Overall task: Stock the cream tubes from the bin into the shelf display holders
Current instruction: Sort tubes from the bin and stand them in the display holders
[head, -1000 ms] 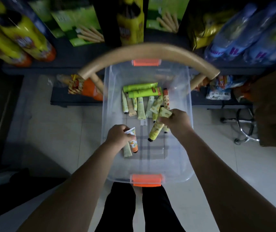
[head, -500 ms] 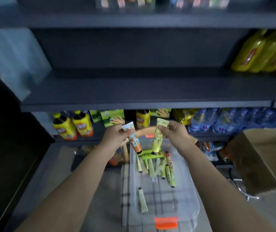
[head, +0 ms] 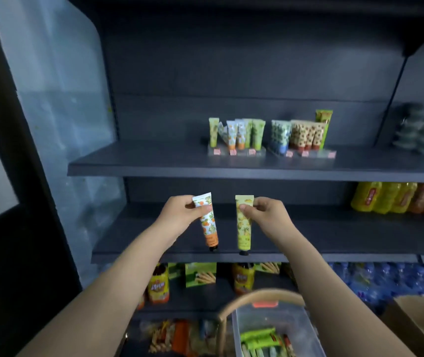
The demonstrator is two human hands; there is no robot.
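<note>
I saw the dark shelf unit filling the view, the clear bin at six o'clock, stocked display holders at twelve. The left hand pinched an orange-print cream tube, cap down, at nine o'clock of the yellow tube pinched in the right hand.

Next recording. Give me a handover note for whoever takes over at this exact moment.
Left grip holds the orange-print tube by its flat end, cap down.
Right grip pinches the yellow tube the same way.
Both hang in front of the middle shelf, below the holders on the upper shelf.
Done: a row of stocked tubes stands in the holders.
Left: seat these two, then the loose tubes in the bin below.
</note>
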